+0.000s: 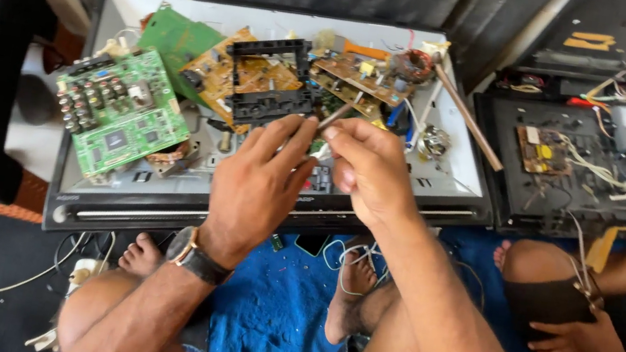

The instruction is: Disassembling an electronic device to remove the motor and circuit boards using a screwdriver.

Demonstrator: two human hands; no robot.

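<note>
Your left hand [255, 184] and right hand [369, 168] pinch a thin tool [337, 113] — green circuit board [120, 114] at nine o'clock.
</note>
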